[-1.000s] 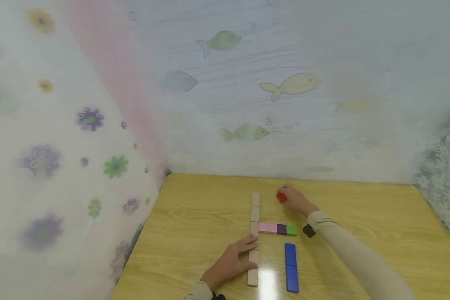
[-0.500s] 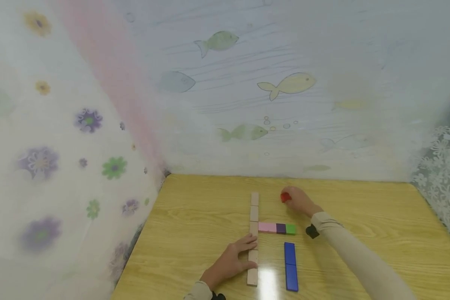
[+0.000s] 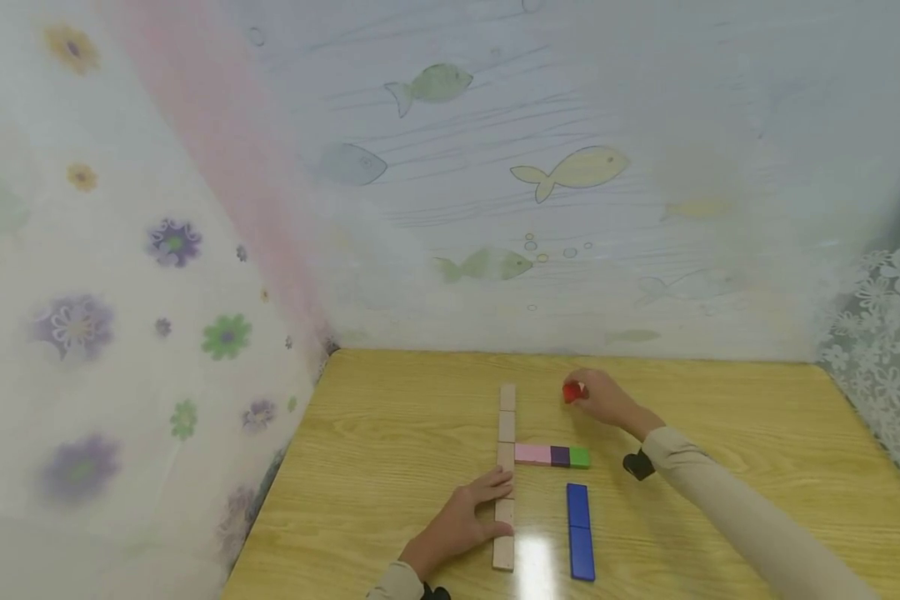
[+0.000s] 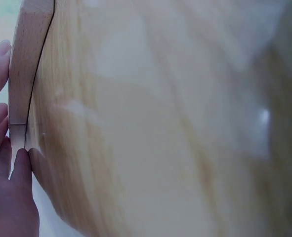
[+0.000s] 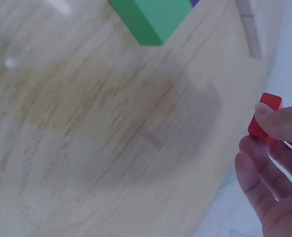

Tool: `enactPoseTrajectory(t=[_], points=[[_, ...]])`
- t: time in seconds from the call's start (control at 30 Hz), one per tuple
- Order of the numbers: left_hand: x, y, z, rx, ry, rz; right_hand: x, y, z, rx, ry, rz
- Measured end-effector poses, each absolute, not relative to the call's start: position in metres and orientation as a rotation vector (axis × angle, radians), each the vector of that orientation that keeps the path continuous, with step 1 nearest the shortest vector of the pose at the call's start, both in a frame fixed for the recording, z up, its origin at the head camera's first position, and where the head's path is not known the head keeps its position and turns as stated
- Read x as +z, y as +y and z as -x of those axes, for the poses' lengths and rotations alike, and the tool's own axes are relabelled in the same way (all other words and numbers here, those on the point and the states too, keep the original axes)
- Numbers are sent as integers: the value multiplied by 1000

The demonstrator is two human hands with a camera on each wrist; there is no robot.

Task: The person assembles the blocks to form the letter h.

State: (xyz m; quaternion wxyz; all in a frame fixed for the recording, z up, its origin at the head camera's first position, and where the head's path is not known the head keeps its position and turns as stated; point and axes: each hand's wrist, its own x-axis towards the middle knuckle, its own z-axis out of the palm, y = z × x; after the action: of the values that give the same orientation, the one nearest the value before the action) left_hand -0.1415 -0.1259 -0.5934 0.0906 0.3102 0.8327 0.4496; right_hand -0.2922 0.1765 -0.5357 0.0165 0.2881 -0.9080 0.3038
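A straight row of natural wooden blocks [image 3: 507,427] runs away from the person on the table. My left hand [image 3: 457,521] rests on the near half of this row with its fingers and thumb fairly straight; in the left wrist view its fingers [image 4: 21,168] touch the wood. Sideways from the row's middle extends a short line made of a pink block [image 3: 532,454], a purple block [image 3: 560,456] and a green block [image 3: 580,457]. Beyond that line, my right hand [image 3: 607,398] pinches a small red block [image 5: 267,111] between thumb and fingers, seemingly above the table.
Two blue blocks [image 3: 581,532] lie end to end, right of the wooden row and nearer the person. The wood-grain table [image 3: 750,467] meets a wall [image 3: 450,317] with painted fish at its far edge. A flowered wall [image 3: 135,400] borders its left side.
My right hand has drawn slightly to the right with the red block, which has turned a little in its fingers. The left hand stays on the wooden row.
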Motion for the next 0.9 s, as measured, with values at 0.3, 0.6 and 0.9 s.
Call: enactPoseTrajectory(t=[0.3,0.6,0.9], points=[[-593,-125,141,1340,2470,-913,-524,185,260,946,-2826,-927],[-594,-126,141,1342,2475,-901,-523,185,229,979,-2853,-963],[-594,-126,141,1325,2492,-910,-529,180,206,1055,-2818,-1014]])
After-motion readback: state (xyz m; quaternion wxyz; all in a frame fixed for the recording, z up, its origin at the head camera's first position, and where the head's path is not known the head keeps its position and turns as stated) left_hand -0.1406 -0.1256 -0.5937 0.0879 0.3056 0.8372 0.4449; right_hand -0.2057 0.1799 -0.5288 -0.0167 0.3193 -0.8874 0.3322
